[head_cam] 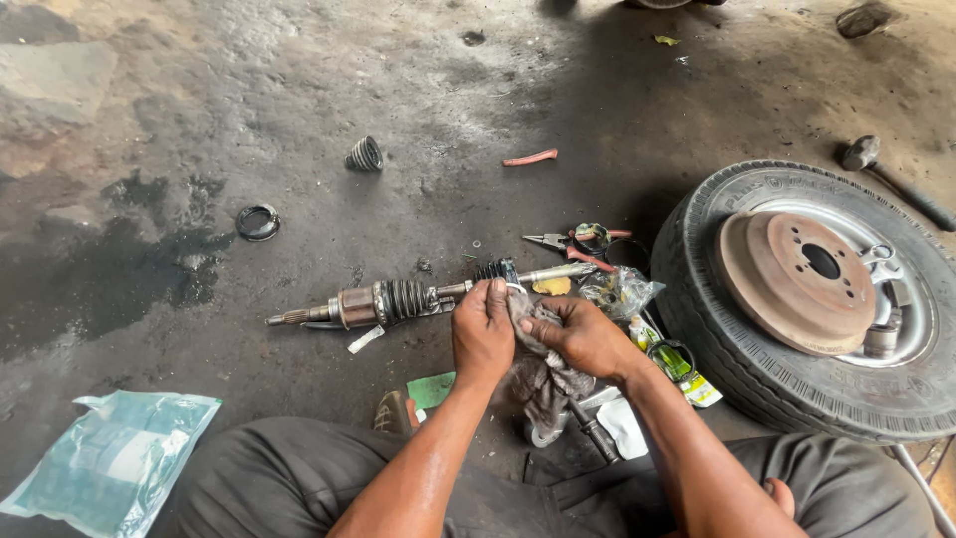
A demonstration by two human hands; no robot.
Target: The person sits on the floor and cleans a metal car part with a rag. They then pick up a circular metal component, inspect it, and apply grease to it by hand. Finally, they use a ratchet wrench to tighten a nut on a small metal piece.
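Drive shaft (398,300): steel axle assy lying on the concrete floor (299,120), running left-right just ahead of the person's knees. Judged heavy, rigid, end-weighted at the joint housing; likely greasy, so slippery on bare metal.
Where to hold: judged best on the bare shaft section betw. the two boots, or at the metal joint housing left of centre; not on the rubber.
Boots: black ribbed rubber, one by the housing, one (495,270) at the hands. Soft, pliable, would tear if pinched hard.
Splined stub: far left tip, thin, bright-grey metal.
Rag (543,374): grey, limp cloth, bunched betw. both hands, hanging down toward the lap. Light, soft, no shape of its own.
Left hand (482,334): fingers curled down over the shaft by the right-hand boot, closed on rag and shaft together as far as visible.
Right hand (583,337): fingers folded tight on the rag, thumb on top.
Nearby tools: red-handled pliers (568,242) just beyond the shaft; hammer (891,179) well apart, upper right.
Wheel (827,299): tyre on steel rim lying flat, right of the hands; rusty brake disc (797,279) resting on it. Rough rust surface, heavy.
Loose parts: spare ribbed boot (364,155) and black ring (258,221) on floor, well apart to the left.
Bag (110,463): pale green plastic, crumpled, lower left.
Floor cond.: rough concrete, dark oil stains.
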